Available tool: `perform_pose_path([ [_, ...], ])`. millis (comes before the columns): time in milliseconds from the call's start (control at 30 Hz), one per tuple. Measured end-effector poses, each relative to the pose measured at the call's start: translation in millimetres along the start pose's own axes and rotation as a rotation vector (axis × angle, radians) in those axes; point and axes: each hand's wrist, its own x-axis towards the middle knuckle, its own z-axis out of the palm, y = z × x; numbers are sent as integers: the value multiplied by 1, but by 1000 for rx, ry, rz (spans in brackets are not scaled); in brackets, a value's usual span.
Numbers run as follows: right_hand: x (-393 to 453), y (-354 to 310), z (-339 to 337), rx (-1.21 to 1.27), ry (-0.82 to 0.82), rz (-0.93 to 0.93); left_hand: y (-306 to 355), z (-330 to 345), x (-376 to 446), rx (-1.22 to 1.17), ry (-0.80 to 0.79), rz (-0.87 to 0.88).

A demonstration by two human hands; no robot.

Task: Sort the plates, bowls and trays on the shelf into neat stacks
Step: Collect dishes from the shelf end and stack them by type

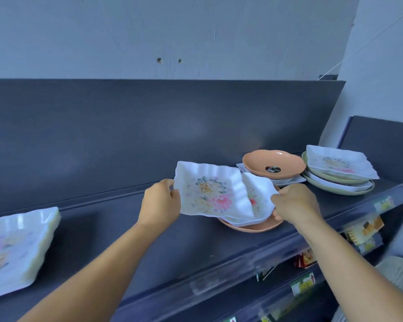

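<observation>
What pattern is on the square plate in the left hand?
White square plate with pink and yellow flowers; head view.

Pale wall (pixel 196 31) behind dark backboard (pixel 149 126)

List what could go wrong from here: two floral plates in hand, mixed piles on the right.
1. The left hand holds one floral square plate by its edge only, tilted, so it may slip.
2. The right hand grips the second floral plate lying in the orange dish; lifting may drag that dish toward the shelf edge.
3. The orange bowl sits atop a smaller white plate, a pile that a nudge could topple.
</observation>
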Motion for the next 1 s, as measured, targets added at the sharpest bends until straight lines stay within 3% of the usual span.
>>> perform_pose_path([
  [400,-55,-70,48,202,-176,-235,-44,-104,-50,27,231,-207],
  [1000,-216,-203,165,287,-405,-354,-177,-291,-128,79,427,-387],
])
